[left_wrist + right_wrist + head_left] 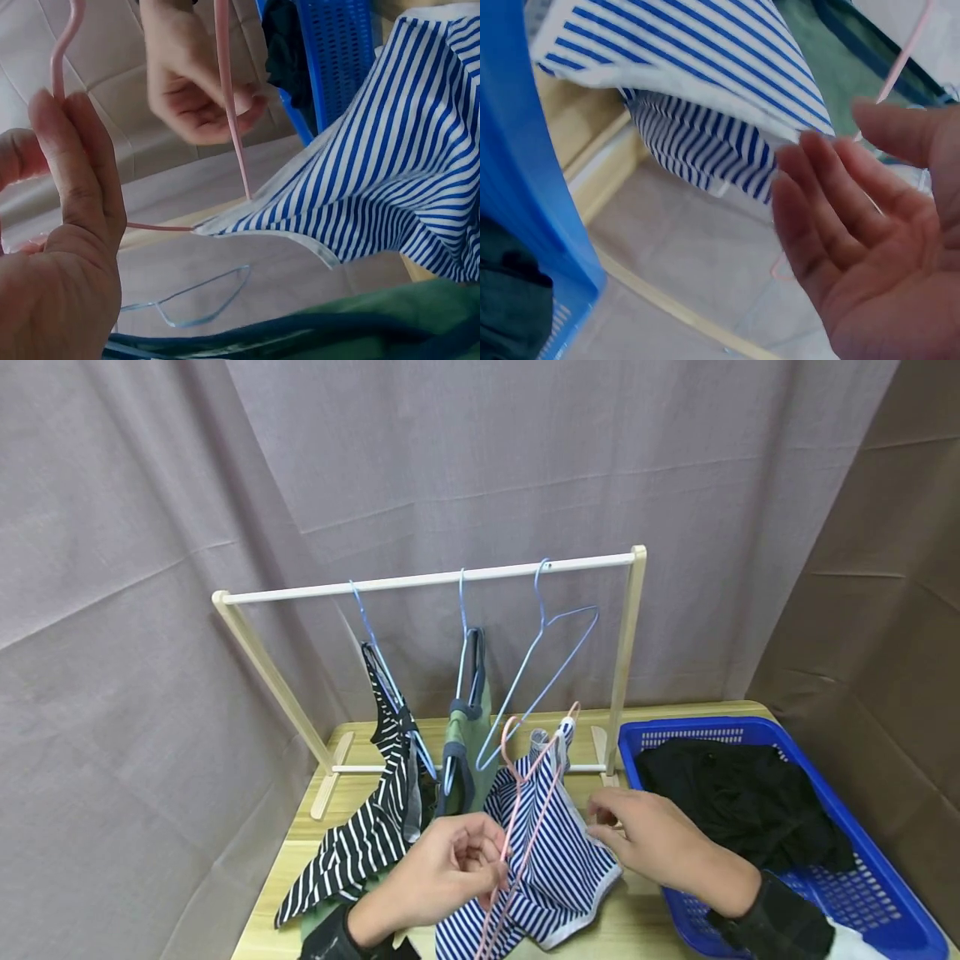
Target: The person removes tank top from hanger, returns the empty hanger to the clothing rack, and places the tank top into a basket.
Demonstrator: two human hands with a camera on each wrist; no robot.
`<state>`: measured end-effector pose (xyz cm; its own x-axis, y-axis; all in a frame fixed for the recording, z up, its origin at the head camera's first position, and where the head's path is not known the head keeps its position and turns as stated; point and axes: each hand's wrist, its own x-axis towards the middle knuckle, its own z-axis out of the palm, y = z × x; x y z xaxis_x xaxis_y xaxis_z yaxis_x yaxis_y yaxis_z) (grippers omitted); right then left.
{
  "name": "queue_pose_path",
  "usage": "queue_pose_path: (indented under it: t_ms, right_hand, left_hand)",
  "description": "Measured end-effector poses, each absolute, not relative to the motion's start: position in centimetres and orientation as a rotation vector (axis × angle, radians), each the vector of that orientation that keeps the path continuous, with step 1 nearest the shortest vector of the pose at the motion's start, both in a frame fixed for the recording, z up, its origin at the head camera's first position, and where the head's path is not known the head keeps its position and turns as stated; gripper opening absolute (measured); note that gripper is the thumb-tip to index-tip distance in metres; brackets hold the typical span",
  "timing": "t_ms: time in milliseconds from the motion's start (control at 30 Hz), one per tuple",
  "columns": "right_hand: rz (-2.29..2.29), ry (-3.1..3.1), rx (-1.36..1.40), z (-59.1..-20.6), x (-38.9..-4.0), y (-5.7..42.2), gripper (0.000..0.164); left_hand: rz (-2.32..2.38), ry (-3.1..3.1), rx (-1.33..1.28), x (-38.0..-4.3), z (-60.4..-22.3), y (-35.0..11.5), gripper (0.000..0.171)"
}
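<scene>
In front of the rack (pixel 442 578), toward its right post, lies the blue-and-white striped shirt (pixel 570 860), one strap slipped over the far end of the pink hanger (pixel 514 810). The left hand (pixel 453 864), also before the rack, pinches the hanger's near arm between thumb and fingers. The right hand (pixel 652 835), in front of the rack's right post, holds nothing; its thumb and fingers stand apart beside the shirt's edge, and whether the fingertips touch cloth I cannot tell. To fit the shirt well, I would keep the left pinch firm and the hanger steady, so that the looped strap does not slide off, then take the loose strap's edge with the right hand and ease it over the near end without twisting the fabric. On the rack, the bare blue hanger (pixel 512 692) sits close behind, so the pink hook could snag on it; working a little farther from the rack seems safer.
</scene>
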<state>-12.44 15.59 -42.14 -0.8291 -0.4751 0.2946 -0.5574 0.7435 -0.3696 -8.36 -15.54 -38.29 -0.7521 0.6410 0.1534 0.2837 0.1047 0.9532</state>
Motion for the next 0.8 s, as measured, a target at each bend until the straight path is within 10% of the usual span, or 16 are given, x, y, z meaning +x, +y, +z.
queue_pose_path:
  t_ms: [400, 800]
  right_hand:
    - [0.725, -2.502, 0.72, -38.6, -16.2, 15.6, 0.051]
    - [0.618, -2.364, 0.849, -38.6, -18.5, 14.1, 0.03]
  left_hand:
    - [1.681, 2.056, 1.023, -8.6, -38.2, -16.2, 0.017]
    - [1.647, 2.064, 1.056, -8.7, -38.2, -16.8, 0.018]
